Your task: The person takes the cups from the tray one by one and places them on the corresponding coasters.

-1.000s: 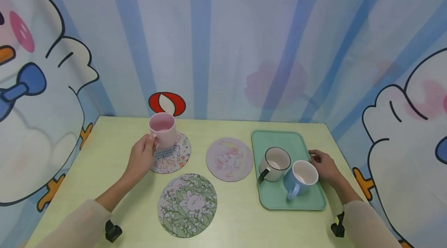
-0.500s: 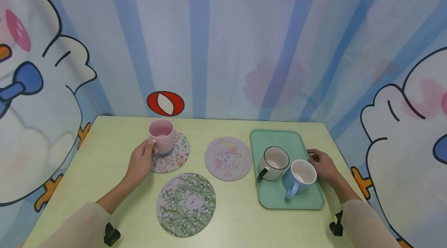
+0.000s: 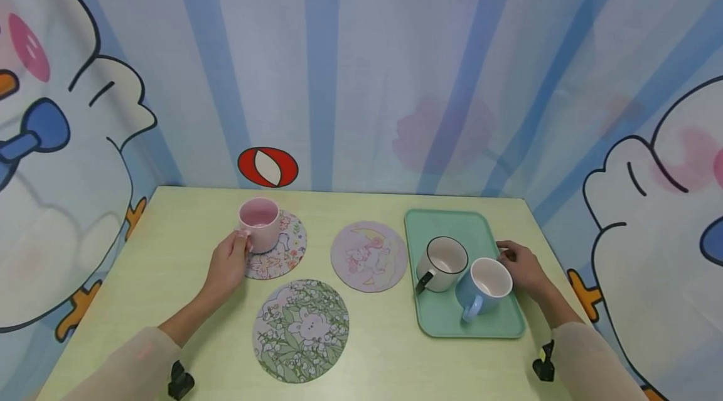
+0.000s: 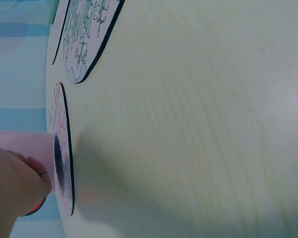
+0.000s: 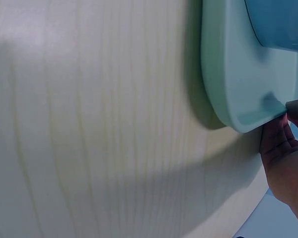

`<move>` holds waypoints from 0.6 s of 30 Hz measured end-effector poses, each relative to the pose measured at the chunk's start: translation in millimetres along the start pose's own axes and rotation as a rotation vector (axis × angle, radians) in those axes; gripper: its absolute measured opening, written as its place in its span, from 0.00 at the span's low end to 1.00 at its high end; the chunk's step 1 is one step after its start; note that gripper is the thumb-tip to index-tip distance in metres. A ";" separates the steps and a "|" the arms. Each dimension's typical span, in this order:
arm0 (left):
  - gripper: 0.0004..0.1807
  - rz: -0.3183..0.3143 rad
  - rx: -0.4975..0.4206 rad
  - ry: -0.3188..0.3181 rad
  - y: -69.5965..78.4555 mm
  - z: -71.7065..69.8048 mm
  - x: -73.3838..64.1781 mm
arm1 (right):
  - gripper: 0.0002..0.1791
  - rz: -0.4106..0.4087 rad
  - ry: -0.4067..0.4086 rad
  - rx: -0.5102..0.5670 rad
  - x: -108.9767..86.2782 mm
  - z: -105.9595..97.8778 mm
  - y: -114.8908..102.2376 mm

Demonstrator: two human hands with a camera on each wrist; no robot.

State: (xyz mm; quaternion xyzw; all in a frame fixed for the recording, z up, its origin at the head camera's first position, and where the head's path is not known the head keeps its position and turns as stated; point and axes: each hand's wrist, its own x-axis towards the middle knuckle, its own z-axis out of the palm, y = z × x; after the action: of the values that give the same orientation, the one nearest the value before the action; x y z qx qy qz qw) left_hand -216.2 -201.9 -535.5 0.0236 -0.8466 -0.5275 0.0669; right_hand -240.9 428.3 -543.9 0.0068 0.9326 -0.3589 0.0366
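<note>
By its handle, my left hand (image 3: 227,266) grips a pink mug (image 3: 264,235), upright over the left part of a round floral mat (image 3: 294,247). In the left wrist view the mug's base (image 4: 45,144) is right at the mat's surface (image 4: 64,186); whether they touch, I cannot tell. My right hand (image 3: 525,268) pinches the right rim of a green tray (image 3: 435,319) between thumb and fingers. On that tray stand a white mug (image 3: 443,266) with a black handle and rim, and a blue mug (image 3: 480,291). Their handles point toward the near side.
A lilac round mat (image 3: 369,256) lies between the floral mat and the tray. Nearer to me is a larger green leafy mat (image 3: 301,332) with a rabbit figure. Behind the pale yellow table (image 3: 390,363) hangs a striped blue cartoon backdrop (image 3: 367,74).
My left hand has lowered the pink mug toward the floral mat. The right hand stays at the tray's rim, and the tray and its mugs have not visibly moved.
</note>
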 end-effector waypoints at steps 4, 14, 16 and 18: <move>0.27 -0.012 -0.007 -0.004 1.0 0.5 0.1 | 0.23 -0.004 0.000 0.005 0.1 0.8 -1.1; 0.27 -0.026 0.005 -0.030 -0.7 1.8 0.4 | 0.23 -0.011 0.008 0.004 -0.6 1.3 0.3; 0.28 -0.025 0.012 -0.035 -1.7 2.3 0.5 | 0.23 -0.014 0.011 0.004 -0.7 1.0 0.6; 0.28 -0.025 0.006 -0.039 -2.7 2.8 0.4 | 0.23 -0.014 0.012 0.003 -1.0 0.6 0.4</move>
State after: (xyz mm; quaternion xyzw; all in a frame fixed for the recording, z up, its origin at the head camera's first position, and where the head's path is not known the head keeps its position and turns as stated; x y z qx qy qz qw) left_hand -217.1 -200.7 -539.1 0.0242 -0.8491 -0.5259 0.0437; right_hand -239.8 428.2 -544.6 0.0024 0.9323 -0.3607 0.0284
